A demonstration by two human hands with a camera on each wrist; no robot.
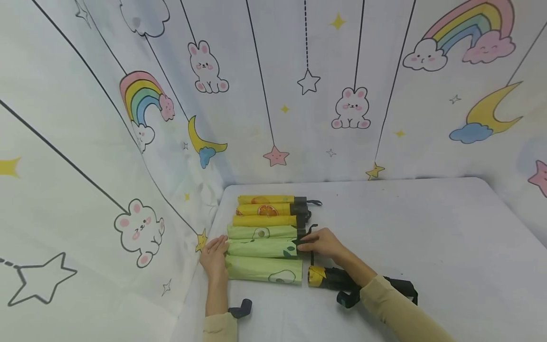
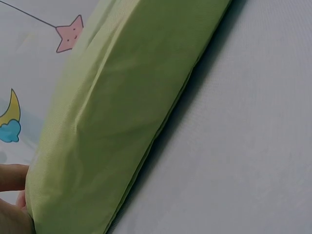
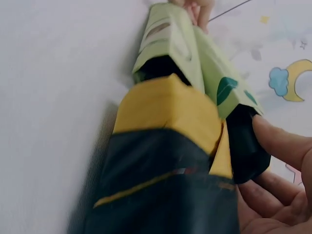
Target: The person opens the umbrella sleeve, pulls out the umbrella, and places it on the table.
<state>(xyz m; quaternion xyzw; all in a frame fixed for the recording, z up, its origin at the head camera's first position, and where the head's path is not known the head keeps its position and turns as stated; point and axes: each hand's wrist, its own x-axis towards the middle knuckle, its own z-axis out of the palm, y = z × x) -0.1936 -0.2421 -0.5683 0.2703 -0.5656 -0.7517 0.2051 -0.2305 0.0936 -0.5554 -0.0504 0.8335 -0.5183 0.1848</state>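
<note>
Folded umbrellas lie side by side. My left hand (image 1: pixel 214 256) rests at the left ends of the green leaf-print umbrella (image 1: pixel 260 248) and the nearest green avocado umbrella (image 1: pixel 256 270); its fingers (image 2: pixel 13 177) touch a green end in the left wrist view. The thumb and fingers of my right hand (image 1: pixel 326 244) pinch the black handle (image 3: pixel 243 146) of the leaf-print umbrella. Below that hand lies a black umbrella with a yellow end (image 1: pixel 317 276), large in the right wrist view, partly hidden by my right forearm in the head view.
Farther back in the row are another green avocado umbrella (image 1: pixel 243 232) and several yellow umbrellas (image 1: pixel 262 221), black handles to the right. A patterned cloth wall (image 1: pixel 252 128) stands behind and at the left of the white table (image 1: pixel 427 237). Dark wrist devices (image 1: pixel 241 308) show near both sleeves.
</note>
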